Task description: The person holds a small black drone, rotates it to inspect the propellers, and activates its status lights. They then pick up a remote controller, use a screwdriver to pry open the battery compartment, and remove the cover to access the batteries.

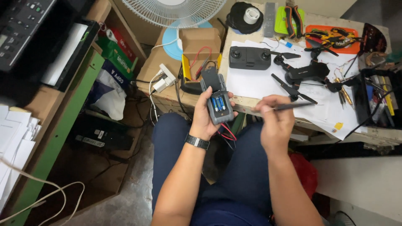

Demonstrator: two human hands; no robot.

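**Battery case in one hand, thin tool in the other**

Packages first: on the green shelf unit (63,121) at the left, paper reams in green, red and blue-and-white wrappers stand on edge (115,62), their printed sides facing out. A brown cardboard box (200,42) sits near the fan base (173,39), open at the front, with red and black wires spilling from it. A white power adapter (165,77) lies just beside it.

On the counter (251,102), over white paper sheets (247,79), lie a black controller (250,57) and a black folding drone (307,72). Farther back, an orange tray (333,35) holds pliers, and a green tray (289,21) holds cutters. A black round holder (245,16) carries a white tape roll.

The left hand (207,115) is held above the lap, in front of the counter edge, fingers wrapped around a grey battery case (218,100) with its lid flipped up; blue cells sit in a row inside. Red and black wires (226,134) hang beneath it. The right hand (274,117) pinches a thin dark tool (293,106), fingers closed narrowly on its shaft, just to the right of the case.
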